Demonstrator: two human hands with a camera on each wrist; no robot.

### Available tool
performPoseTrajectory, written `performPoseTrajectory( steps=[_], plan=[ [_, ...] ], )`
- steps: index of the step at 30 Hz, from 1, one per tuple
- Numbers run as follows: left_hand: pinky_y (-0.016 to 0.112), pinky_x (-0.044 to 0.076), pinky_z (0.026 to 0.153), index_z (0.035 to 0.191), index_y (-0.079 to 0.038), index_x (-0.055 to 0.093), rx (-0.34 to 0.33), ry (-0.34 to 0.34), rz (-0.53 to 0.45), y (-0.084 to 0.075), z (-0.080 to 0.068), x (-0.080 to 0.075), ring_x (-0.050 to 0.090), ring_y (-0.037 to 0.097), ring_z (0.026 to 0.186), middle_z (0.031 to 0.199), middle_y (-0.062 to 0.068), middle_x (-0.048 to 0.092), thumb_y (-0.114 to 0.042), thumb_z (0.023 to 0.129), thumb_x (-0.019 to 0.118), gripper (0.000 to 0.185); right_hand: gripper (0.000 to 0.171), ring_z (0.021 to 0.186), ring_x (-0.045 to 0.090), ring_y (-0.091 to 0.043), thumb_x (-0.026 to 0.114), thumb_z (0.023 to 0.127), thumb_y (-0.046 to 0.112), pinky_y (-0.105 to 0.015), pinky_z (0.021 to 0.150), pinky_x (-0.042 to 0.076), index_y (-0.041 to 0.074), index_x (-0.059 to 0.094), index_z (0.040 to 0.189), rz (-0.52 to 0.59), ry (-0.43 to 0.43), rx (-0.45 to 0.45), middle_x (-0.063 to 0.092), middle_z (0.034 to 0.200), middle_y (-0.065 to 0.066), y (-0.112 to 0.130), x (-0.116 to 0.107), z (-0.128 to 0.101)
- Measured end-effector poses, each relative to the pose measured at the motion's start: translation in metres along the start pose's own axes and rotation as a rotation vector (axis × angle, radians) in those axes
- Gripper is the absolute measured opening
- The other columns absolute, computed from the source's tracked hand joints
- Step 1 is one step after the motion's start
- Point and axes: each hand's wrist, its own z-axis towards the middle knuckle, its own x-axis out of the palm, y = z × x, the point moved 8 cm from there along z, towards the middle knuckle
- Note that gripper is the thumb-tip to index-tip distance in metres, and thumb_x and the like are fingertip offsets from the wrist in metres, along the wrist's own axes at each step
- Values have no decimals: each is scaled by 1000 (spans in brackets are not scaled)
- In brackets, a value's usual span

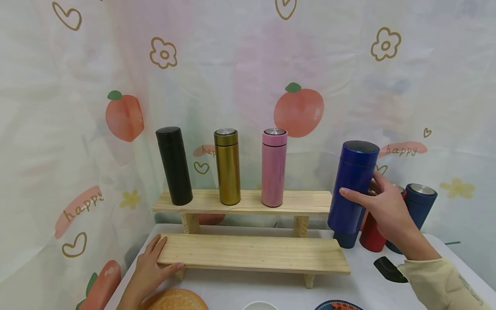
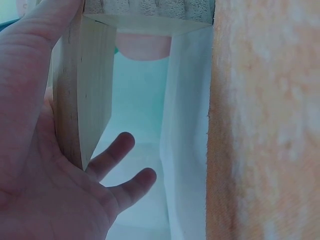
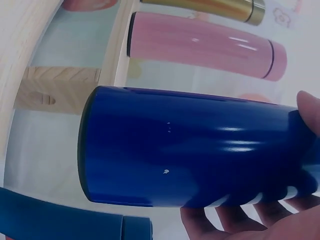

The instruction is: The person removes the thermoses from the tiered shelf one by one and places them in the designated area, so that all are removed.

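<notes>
My right hand (image 1: 381,206) grips a tall blue flask (image 1: 351,187) and holds it in the air, slightly tilted, just right of the upper wooden shelf (image 1: 302,202). The right wrist view shows the blue flask (image 3: 195,147) close up with my fingers (image 3: 235,220) curled under it. On the upper shelf stand a black flask (image 1: 174,165), a gold flask (image 1: 227,167) and a pink flask (image 1: 274,168). My left hand (image 1: 149,267) rests on the left end of the lower shelf (image 1: 252,254), thumb along its front edge. In the left wrist view the left hand (image 2: 45,165) wraps the shelf's wooden leg (image 2: 80,95).
Behind the held flask stand a red flask (image 1: 370,237) and two dark blue ones (image 1: 416,202) on the white table (image 1: 348,288). A black object (image 1: 389,269) lies near my right sleeve. A bread loaf (image 1: 176,300), a white rim and a plate sit at the front edge.
</notes>
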Motion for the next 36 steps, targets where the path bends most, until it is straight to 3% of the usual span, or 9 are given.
performPoseTrajectory(
  steps=[12, 27, 36],
  plan=[
    [79, 32, 109, 160, 5, 40, 28, -35, 0, -1, -1, -3, 34, 68, 140, 168, 30, 25, -52, 85, 88, 106, 99, 144, 31, -68, 70, 105, 37, -84, 104, 32, 3, 5, 171, -112, -5, 56, 27, 164, -41, -29, -13, -9],
    [80, 32, 107, 158, 7, 43, 54, -63, 2, -3, 0, -3, 34, 69, 140, 166, 32, 29, -50, 83, 90, 105, 106, 146, 25, -67, 71, 105, 35, -83, 107, 28, 2, -6, 170, -80, 26, 167, 18, 165, -44, -79, -16, -14],
    [80, 32, 108, 159, 6, 42, 22, -42, 7, 0, 1, -2, 34, 69, 141, 167, 32, 27, -49, 84, 90, 104, 108, 147, 25, -66, 73, 104, 38, -82, 107, 30, -1, -5, 169, -97, 34, 202, 18, 164, -44, -102, -12, -18]
  ],
)
